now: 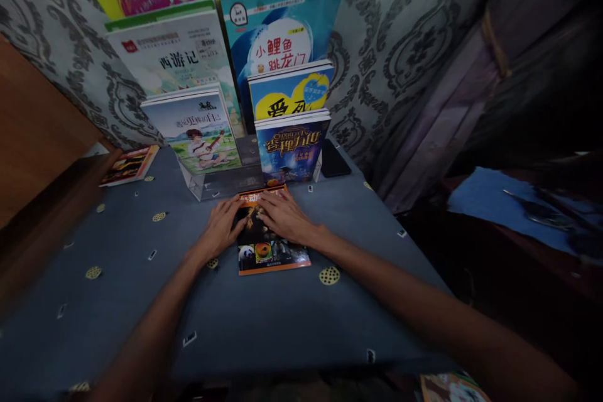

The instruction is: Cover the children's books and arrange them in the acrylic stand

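A book with an orange-edged cover of animal photos [272, 252] lies flat on the cloth-covered table, just in front of a clear stand [191, 183]. My left hand [223, 224] touches the book's left edge, its fingers stretched out. Across the upper right of the same cover rests my right hand [286, 217], fingers spread and lying flat. Part of the cover's title is hidden under the hands. Right behind, a blue book with gold lettering [291, 144] and a book showing a guitar player [200, 132] stand upright in the stand.
More upright books rise behind, including a teal one [287, 19] and a pale one [176, 53]. Another book [130, 165] lies at the table's left. A dark flat object [333, 160] lies right of the stand. A curtain [443, 88] hangs at the right.
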`<action>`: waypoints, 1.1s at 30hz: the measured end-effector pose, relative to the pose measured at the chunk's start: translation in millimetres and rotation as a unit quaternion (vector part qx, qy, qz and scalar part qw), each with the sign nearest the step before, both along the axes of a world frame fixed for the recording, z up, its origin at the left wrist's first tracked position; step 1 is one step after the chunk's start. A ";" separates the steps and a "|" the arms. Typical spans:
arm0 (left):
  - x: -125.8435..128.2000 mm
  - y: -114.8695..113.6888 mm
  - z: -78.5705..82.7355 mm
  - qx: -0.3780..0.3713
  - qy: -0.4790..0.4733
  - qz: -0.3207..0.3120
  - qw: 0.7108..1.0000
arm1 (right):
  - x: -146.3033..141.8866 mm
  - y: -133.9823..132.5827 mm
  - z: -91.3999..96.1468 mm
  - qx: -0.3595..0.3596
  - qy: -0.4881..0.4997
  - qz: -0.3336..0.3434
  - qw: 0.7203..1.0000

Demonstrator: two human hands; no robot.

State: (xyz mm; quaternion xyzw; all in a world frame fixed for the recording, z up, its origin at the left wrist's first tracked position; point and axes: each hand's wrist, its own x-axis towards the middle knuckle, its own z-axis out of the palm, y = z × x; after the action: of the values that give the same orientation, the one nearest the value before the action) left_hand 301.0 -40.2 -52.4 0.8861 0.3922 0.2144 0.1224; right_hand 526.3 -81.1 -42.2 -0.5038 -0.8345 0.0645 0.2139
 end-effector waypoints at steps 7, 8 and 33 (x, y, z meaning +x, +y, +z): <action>-1.4 0.4 0.9 -0.012 -0.008 -0.001 1.000 | 37.6 -1.8 -6.6 -0.011 0.019 -0.104 0.994; -1.7 0.4 0.4 -0.013 -0.010 0.001 1.000 | 43.0 -0.4 -8.5 -0.012 0.033 -0.109 0.993; 51.2 -63.0 30.1 0.014 0.095 -0.272 0.957 | 64.1 14.7 -24.8 0.006 0.136 -0.064 0.989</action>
State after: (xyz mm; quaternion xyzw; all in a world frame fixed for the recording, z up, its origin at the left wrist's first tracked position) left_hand 352.2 -103.3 -22.4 0.9773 0.1427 0.0937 0.1258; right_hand 590.4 -66.4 -67.0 -0.5411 -0.7641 0.1137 0.3325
